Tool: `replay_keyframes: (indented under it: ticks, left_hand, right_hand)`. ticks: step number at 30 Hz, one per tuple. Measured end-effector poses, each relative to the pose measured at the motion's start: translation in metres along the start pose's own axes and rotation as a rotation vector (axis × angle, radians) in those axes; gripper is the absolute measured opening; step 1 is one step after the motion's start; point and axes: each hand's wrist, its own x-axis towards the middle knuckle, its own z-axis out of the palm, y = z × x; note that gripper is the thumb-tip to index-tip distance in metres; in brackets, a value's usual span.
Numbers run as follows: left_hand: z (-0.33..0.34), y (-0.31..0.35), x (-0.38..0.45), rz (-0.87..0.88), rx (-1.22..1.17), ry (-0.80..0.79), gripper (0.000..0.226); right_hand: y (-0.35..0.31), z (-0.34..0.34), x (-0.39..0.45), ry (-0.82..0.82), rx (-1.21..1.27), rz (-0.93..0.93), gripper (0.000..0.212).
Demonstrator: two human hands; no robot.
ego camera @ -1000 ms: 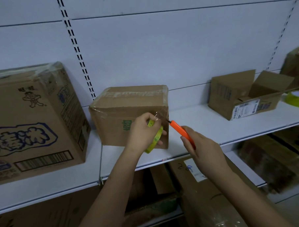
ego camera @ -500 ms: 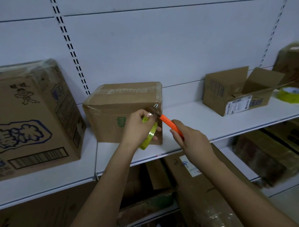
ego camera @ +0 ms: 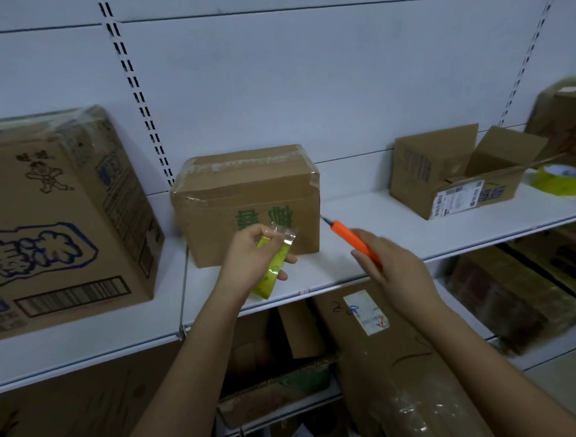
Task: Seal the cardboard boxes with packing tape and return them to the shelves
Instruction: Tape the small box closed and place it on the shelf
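White shelving fills the view, with the sealed box (ego camera: pixel 246 203) on the shelf (ego camera: pixel 362 215) at centre. My left hand (ego camera: pixel 249 263) has drawn back from the box front and grips the tape roll (ego camera: pixel 272 272), a loose clear tail (ego camera: pixel 284 235) pinched at its 12 o'clock. My right hand (ego camera: pixel 398 273), at 3 o'clock of the left, is curled round the orange cutter (ego camera: pixel 355 238), whose tip now points at the box's right edge, just clear of it. Half a second ago roll and blade met at that corner; the strip appears severed, so I judge this box finished. An open box (ego camera: pixel 456 178) and a second roll (ego camera: pixel 562 180) wait at 2 o'clock
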Motion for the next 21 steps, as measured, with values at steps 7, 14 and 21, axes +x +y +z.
replay_keyframes:
  ticks: [7, 14, 21]
  left_hand:
    - [-0.010, 0.000, -0.005, 0.037, -0.018, 0.102, 0.012]
    - [-0.021, -0.009, -0.008, 0.015, -0.040, 0.151, 0.010]
    - [-0.034, -0.010, -0.007, 0.057, -0.073, 0.152, 0.016]
  right_hand:
    - [0.053, 0.035, 0.058, -0.128, -0.500, 0.192, 0.048]
    - [0.014, 0.036, 0.096, 0.111, 0.050, 0.057, 0.043]
    - [-0.033, 0.040, 0.131, 0.293, 0.710, -0.005, 0.031]
